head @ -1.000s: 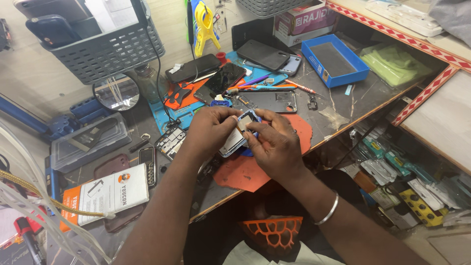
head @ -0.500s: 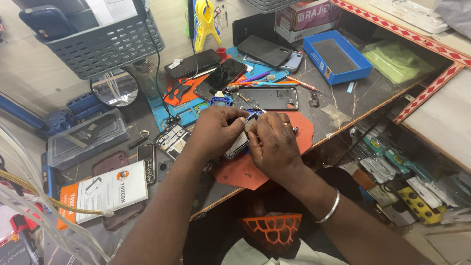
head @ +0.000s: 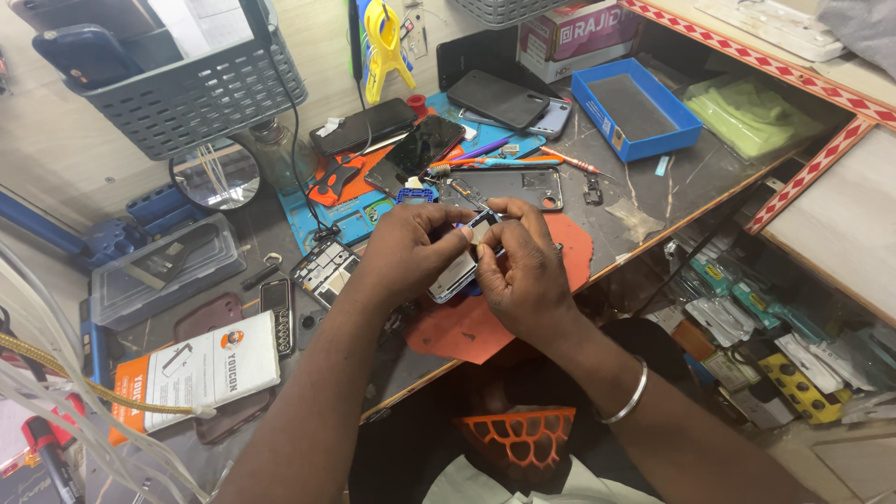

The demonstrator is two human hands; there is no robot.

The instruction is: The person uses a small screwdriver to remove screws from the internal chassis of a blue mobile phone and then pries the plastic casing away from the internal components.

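Both of my hands meet over the orange mat (head: 485,322) at the bench's front edge. My left hand (head: 406,252) and my right hand (head: 523,271) together hold a small opened phone (head: 459,271) with a silvery inner face, tilted up between them. The fingertips of both hands pinch at its top end, where a small pale piece shows. A metal bangle (head: 627,397) is on my right wrist. Just beyond the hands lies a dark phone frame (head: 509,187) on the bench.
Several phones (head: 415,149) and screwdrivers (head: 485,161) lie on a blue mat behind. A blue tray (head: 635,112), a grey basket (head: 187,89), a round mirror (head: 217,175), a clear plastic box (head: 163,271) and a white and orange package (head: 196,369) surround them. Shelves of parts (head: 775,327) sit at the right.
My hands and the phone stay in the same place over the mat. The fingers have shifted slightly at the phone's top end.
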